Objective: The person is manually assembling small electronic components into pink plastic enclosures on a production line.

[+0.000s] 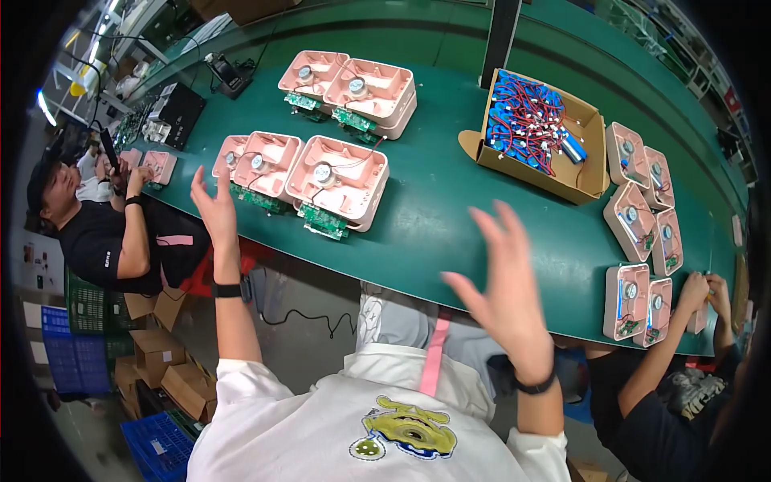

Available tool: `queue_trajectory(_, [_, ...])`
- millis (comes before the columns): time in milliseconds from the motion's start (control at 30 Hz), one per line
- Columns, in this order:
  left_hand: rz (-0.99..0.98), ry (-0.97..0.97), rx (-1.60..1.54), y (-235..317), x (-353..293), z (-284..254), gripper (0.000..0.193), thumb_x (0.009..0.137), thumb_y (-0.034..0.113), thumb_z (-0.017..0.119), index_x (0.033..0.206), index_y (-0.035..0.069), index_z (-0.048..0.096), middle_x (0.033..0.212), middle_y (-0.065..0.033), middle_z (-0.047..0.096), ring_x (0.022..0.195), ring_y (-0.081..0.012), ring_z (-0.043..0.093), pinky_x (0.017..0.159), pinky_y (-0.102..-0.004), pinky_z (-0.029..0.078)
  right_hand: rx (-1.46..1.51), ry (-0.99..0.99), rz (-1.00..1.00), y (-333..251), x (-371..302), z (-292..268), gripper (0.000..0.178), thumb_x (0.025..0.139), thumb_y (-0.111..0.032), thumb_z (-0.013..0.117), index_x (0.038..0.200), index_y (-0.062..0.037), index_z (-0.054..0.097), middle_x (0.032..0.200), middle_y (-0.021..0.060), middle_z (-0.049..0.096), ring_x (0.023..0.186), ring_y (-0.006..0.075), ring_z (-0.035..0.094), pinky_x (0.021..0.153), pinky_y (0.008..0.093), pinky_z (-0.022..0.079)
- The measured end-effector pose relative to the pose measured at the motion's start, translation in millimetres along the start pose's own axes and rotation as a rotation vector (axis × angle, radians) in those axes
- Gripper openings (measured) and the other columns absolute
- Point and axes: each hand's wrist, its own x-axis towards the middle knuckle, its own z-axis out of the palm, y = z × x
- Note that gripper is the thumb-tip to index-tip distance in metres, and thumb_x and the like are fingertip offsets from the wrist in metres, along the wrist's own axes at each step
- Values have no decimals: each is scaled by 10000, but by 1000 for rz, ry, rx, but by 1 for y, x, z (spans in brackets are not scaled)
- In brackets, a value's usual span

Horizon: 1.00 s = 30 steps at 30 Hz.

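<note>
My left hand (215,207) is raised with fingers apart at the near left of the bench, beside a row of pink plastic housings (337,178). My right hand (504,293) hovers over the bench's near edge, fingers spread and slightly blurred, holding nothing. Each pink housing is an open shell with a round silver speaker and thin wires inside. Green circuit boards (324,221) hang out at the near side of these housings. Farther back sits a second stack of pink housings (371,88), also with green boards beside it.
A cardboard box (590,128) of blue cylindrical batteries with red and black wires stands at the back right. Several pink housings (628,213) line the right side, near a co-worker's hands (703,291). Another person (112,233) works at the left, near a black box (174,116).
</note>
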Motion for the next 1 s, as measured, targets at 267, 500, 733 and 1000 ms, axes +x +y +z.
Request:
queue_trajectory(267, [35,-322,-108,-8,122,-27,750,999,550,695,1472,-19,575,1501,-234,579,1447,-300,501,1199,-415,370,442,-25,-169,-58,124,120,1131,724,-182,969,1643,-217,310,1644,304,271,1488,525,385,1210,539,419])
queue_trajectory(500, [-84,-666,17,-15,129,-25,656,1018,474,692,1507,54,570,1521,-151,571,1414,-235,522,1168,-354,384,461,-21,-154,-52,124,146,993,699,-132,963,1529,-194,421,1485,222,393,1320,449,591,1091,506,543])
queue_trajectory(733, [16,-694,56,-8,100,2,656,973,506,729,1456,77,619,1483,-187,563,1367,-271,534,1146,-359,400,403,-35,-81,-27,94,104,913,698,-113,940,1480,-171,473,1457,208,410,1260,422,624,1072,489,546])
queue_trajectory(1000, [140,-760,47,69,32,28,711,944,536,752,1471,78,616,1442,-204,564,1289,-286,562,1120,-358,420,368,5,35,15,45,45,881,669,-88,924,1444,-155,511,1457,199,431,1325,432,553,1094,480,519])
